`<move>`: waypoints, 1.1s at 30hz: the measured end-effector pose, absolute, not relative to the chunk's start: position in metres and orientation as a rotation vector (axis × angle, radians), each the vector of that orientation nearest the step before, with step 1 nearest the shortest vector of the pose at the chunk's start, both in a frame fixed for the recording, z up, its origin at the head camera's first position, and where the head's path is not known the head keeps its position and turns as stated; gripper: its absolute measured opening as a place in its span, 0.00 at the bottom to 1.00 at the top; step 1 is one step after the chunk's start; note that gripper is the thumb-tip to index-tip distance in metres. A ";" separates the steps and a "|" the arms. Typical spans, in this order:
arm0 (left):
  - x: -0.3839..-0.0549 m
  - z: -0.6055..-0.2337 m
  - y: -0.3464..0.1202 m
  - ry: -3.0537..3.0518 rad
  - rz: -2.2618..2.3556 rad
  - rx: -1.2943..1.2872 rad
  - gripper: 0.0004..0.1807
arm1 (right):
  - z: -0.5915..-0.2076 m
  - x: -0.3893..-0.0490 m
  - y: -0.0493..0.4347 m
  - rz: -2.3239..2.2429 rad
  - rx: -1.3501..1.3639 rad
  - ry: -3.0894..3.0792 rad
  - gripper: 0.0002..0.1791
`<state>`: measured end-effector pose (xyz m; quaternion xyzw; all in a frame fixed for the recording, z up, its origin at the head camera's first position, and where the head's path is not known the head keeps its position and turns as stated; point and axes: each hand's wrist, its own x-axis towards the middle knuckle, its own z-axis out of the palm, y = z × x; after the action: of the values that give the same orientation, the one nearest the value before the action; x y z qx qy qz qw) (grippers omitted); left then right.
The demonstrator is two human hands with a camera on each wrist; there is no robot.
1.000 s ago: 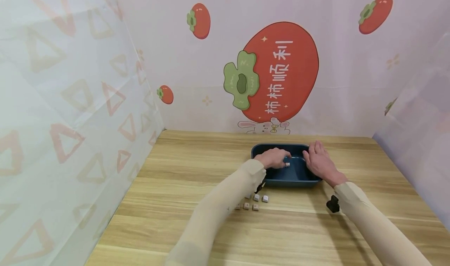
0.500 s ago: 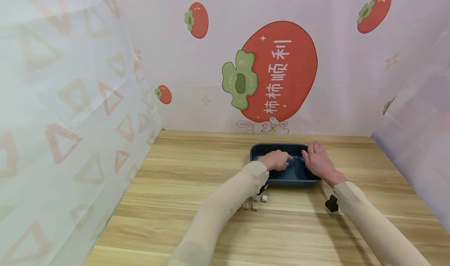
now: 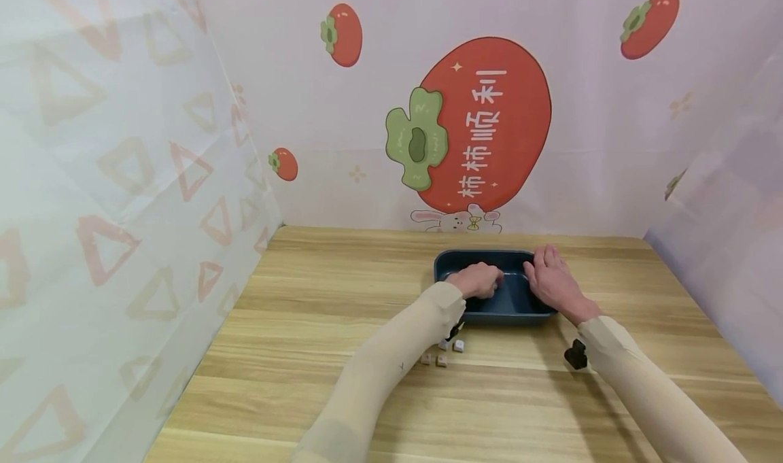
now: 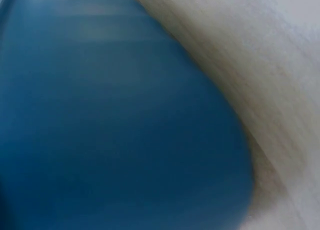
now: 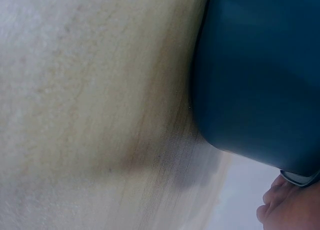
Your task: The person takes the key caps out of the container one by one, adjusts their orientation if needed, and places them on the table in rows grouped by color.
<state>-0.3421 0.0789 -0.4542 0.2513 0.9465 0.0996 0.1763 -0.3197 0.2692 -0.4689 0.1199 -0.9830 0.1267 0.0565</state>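
In the head view, my left hand [image 3: 479, 281] reaches into a dark blue rectangular tray [image 3: 504, 319] from its left side. Its fingers are curled, and the small white keycap seen earlier at its fingertips is hidden now. At the tray's right end, my right hand [image 3: 555, 283] holds the rim, thumb on the inner side and the other fingers along the outside. The left wrist view is mostly filled by the blue tray [image 4: 115, 115]. Finger knuckles of my right hand [image 5: 292, 207] show beside the tray's rim [image 5: 300, 178] in the right wrist view.
Several keycaps [image 3: 442, 361] stand in short rows on the wooden table [image 3: 489, 408], in front of the tray and partly behind the left sleeve [image 3: 385, 361]. A printed cloth wall [image 3: 342, 198] rises behind the table, with more cloth at both sides.
My left index finger was stretched out half a second ago and has now curled in. The white keycap at its fingertips has gone out of sight. My right hand stays at the rim.
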 end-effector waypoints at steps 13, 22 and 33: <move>-0.342 -0.455 0.074 2.727 0.243 0.649 0.05 | -0.472 -0.321 0.269 0.403 0.367 -2.978 0.33; -0.339 -0.450 0.065 2.747 0.294 0.599 0.02 | -0.471 -0.321 0.269 0.392 0.375 -2.964 0.32; -0.340 -0.439 0.053 2.749 0.324 0.744 0.05 | -0.468 -0.319 0.269 0.414 0.381 -2.969 0.32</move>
<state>-0.3405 0.0528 -0.4394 0.2570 0.9500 0.1120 0.1374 -0.3187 0.2695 -0.4684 0.1257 -0.9808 0.1366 0.0596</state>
